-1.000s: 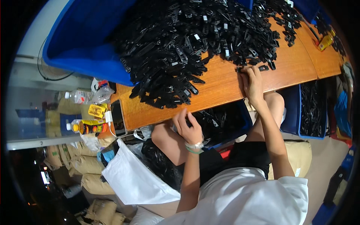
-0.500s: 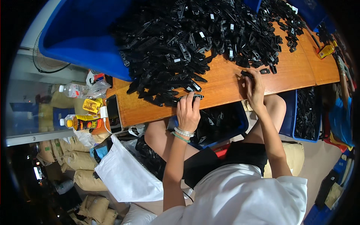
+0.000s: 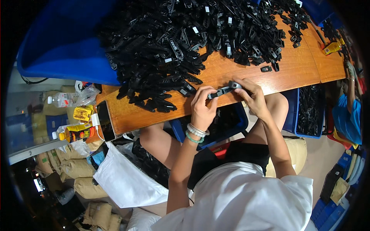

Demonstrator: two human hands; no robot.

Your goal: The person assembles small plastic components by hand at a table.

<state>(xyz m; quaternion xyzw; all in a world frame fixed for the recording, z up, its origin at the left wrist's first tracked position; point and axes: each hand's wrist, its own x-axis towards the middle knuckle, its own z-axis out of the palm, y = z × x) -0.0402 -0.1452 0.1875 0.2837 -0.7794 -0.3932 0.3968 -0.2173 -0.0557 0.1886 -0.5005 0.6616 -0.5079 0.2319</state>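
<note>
A large blue bin [image 3: 69, 57] stands open at the upper left, and a heap of black plastic parts [image 3: 162, 46] spreads from its mouth over a wooden tabletop [image 3: 295, 73]. Some parts bear small, blank-looking white patches. Below the tabletop's near edge, a second blue bin [image 3: 239, 128] holds dark contents, hard to make out; a third blue bin [image 3: 292, 109], to the right, contains more black pieces. Over the near edge, the left hand [image 3: 203, 109] and right hand [image 3: 252, 96] pinch opposite ends of one black plastic piece [image 3: 222, 91] between thumb and fingers. At far left are a clear bottle [image 3: 64, 100] with a red-and-white label, a yellow packet [image 3: 82, 113] and an amber bottle [image 3: 81, 133] with a dark, orange-and-yellow label.
</note>
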